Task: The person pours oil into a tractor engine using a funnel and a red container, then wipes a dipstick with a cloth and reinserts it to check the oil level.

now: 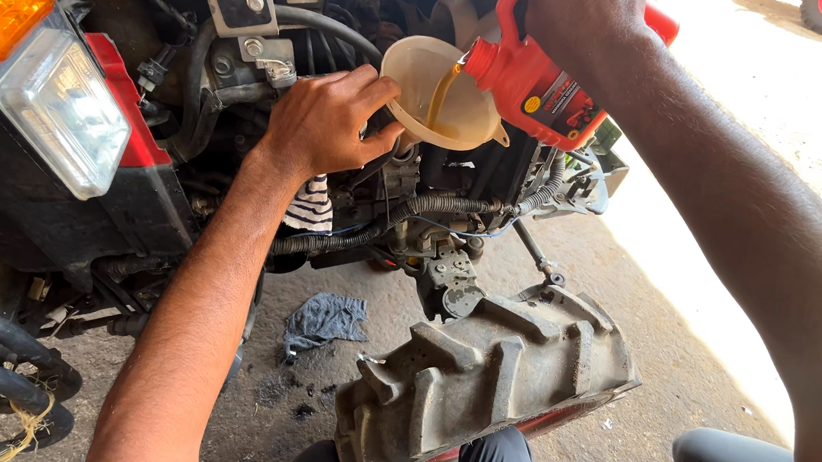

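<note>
While left hand (326, 122) steadies funnel (440, 103), right hand (572, 16) tilts bottle (535, 87) above.

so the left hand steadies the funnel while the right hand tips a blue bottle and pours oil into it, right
Not quite: the bottle is red, not blue, as the head view shows. The rest holds: the left hand steadies the cream funnel while the right hand tips the bottle and amber oil runs in.

single head view, looking down and forward, close over engine bay (338, 154), ground below.
</note>
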